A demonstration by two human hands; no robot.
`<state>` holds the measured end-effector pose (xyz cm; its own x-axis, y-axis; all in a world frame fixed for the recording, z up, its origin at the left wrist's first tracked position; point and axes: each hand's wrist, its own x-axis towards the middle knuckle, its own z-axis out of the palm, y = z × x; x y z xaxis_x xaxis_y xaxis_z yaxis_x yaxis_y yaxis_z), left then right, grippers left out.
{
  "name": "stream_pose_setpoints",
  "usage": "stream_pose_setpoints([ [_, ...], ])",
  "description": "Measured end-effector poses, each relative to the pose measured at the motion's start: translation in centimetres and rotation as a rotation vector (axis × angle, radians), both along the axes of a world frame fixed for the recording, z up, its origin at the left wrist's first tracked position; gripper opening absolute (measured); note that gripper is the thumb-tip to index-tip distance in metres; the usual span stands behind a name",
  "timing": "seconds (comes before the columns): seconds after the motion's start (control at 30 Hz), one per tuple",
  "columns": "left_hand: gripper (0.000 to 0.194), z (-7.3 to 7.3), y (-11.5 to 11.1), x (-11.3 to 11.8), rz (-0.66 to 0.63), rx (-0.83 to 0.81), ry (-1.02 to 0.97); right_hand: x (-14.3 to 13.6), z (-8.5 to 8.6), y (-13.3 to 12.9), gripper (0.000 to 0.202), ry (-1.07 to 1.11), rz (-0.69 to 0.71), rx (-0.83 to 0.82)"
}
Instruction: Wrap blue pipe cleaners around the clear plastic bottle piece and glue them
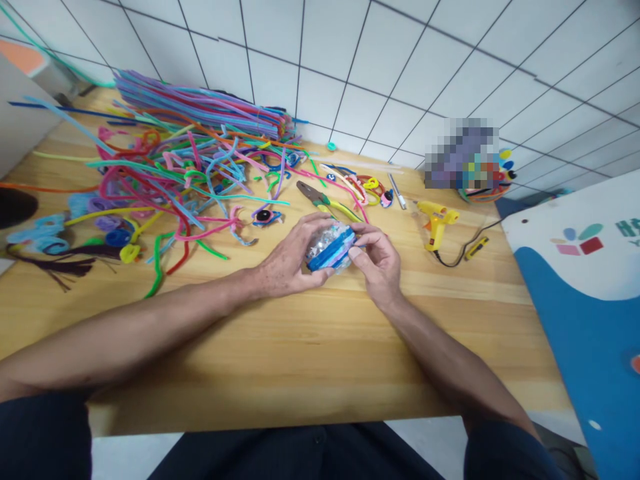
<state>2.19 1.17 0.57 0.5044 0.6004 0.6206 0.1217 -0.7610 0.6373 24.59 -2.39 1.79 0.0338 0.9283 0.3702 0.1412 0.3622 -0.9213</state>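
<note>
Between my two hands, a clear plastic packet (331, 248) with shiny contents and blue and purple stripes is held above the wooden table. My left hand (295, 259) wraps round its left side, thumb along the lower edge. The fingertips and thumb of my right hand (379, 261) pinch its right edge. Green-and-yellow pliers (320, 199) lie just behind the packet, their handles partly hidden by it and my hands.
Tangled pipe cleaners (185, 180) cover the table's left side, with a thick bundle (200, 110) behind. A yellow glue gun (436, 223), its cord and a yellow cutter (477, 249) lie at right, near a filled basket (483, 193). A tiled wall (330, 67) stands behind.
</note>
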Motion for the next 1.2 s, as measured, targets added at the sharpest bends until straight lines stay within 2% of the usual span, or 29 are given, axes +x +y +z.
stream_pose_setpoints([
  [0.27, 0.077, 0.09, -0.14, 0.01, 0.007, -0.003, -0.024, -0.14, 0.00, -0.12, 0.027, 0.028, 0.013, -0.014],
  [0.47, 0.082, 0.11, -0.09, -0.12, 0.024, 0.027, 0.002, -0.07, -0.06, -0.06, 0.033, 0.023, 0.017, -0.030],
  [0.73, 0.084, 0.40, -0.43, -0.25, 0.053, 0.027, 0.059, -0.27, -0.05, -0.21, 0.031, 0.072, 0.028, -0.038],
  [1.2, 0.087, -0.40, 0.14, -0.09, 0.007, 0.068, -0.034, -0.44, 0.20, -0.20, 0.026, 0.045, 0.053, 0.029],
])
